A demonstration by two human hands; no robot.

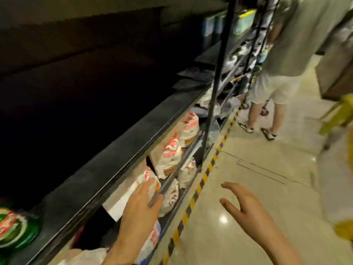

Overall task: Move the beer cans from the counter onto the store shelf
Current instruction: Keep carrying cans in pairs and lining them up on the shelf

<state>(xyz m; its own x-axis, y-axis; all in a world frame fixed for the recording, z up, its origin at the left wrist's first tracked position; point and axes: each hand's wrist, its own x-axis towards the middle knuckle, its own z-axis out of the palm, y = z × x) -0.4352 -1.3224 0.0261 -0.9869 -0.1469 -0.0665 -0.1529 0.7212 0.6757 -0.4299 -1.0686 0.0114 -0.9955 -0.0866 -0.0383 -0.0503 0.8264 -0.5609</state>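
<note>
Green beer cans (15, 228) with red and white labels stand on the dark shelf (107, 161) at the far lower left, blurred. My left hand (141, 211) is empty, fingers relaxed, hovering in front of the shelf's edge over bagged goods. My right hand (246, 205) is also empty, fingers spread loosely above the floor. Neither hand touches a can. The counter is out of view.
White bags with red print (172, 152) fill the lower shelves. A black upright post (215, 88) divides the racks. A person in pale clothes (280, 73) stands in the aisle ahead. Yellow-black tape (202, 180) edges the glossy floor. Yellow items (342, 115) sit at right.
</note>
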